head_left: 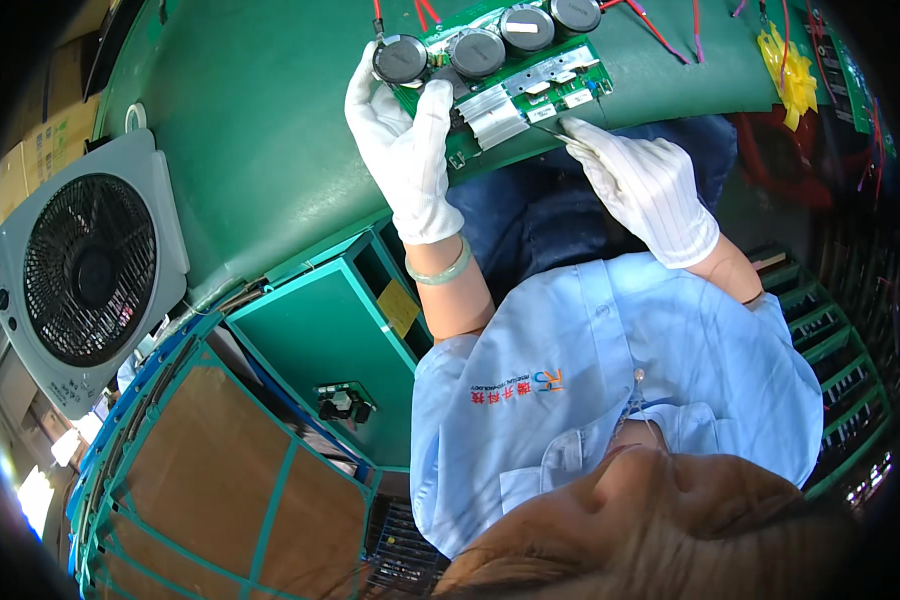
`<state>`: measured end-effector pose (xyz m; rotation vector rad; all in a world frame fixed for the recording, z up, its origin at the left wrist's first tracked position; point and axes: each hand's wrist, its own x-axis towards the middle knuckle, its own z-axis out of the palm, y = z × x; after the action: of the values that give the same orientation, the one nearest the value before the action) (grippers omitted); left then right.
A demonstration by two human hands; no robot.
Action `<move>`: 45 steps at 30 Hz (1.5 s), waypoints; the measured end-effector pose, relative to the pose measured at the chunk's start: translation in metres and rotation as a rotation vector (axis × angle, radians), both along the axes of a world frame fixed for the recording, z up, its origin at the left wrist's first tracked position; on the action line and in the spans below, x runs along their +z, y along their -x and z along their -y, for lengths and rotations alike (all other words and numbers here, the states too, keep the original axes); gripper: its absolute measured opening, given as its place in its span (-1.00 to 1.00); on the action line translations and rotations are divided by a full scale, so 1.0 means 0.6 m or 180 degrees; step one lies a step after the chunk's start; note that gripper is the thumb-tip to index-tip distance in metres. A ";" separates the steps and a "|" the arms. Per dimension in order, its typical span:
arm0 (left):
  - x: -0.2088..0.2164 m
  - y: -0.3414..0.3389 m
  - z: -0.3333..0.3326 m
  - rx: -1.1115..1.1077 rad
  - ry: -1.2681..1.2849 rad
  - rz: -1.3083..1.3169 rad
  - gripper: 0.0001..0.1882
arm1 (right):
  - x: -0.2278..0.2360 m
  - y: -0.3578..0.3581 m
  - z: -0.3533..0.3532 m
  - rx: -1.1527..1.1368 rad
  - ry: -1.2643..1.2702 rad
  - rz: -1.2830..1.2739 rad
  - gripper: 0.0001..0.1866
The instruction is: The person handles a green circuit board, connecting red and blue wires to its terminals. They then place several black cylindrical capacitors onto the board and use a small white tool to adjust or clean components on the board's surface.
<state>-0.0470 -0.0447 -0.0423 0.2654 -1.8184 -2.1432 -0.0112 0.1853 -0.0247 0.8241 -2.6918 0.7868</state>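
Green bench, seen from above; the wearer's own light-blue shirt fills the lower frame.

Board — a green circuit board — lies at the near edge of the bench, in front of the body, slightly askew. Four round black capacitors stand in a row along its far side; a ribbed silver heatsink sits nearer the wearer.

Left hand, white glove, fingers curled closed on the board's left end: thumb against the near edge, fingertips up by the leftmost capacitor. It steadies the board.

Right hand, also gloved, fingers pinched shut round a thin dark tool whose tip rests on or just above the board beside the heatsink. Contact too fine to tell.

Step in hand, as I read it: working on or probing a point near the heatsink while the other hand braces. The next move would call for a steady tip and the board kept from sliding off the edge.

Nearby: red wires beyond the board, a grey fan to the left, a teal rack under the bench.
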 end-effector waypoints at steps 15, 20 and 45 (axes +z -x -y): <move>-0.001 -0.003 0.002 -0.0035 0.0007 -0.0020 -0.28 | -0.031 -0.009 0.005 0.0038 0.0135 -0.0394 -0.56; 0.002 -0.008 -0.002 -0.0050 0.0087 0.0022 -0.28 | -0.046 -0.006 0.004 0.0100 0.0456 -0.0282 -0.57; 0.010 -0.069 -0.066 0.0644 0.0286 0.0132 -0.37 | -0.057 -0.029 -0.020 -0.0254 0.0517 -0.0280 -0.52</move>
<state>-0.0055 -0.0052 -0.0362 0.4547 -1.8196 -1.9273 0.0063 0.1976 -0.0590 0.6921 -2.5275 0.9139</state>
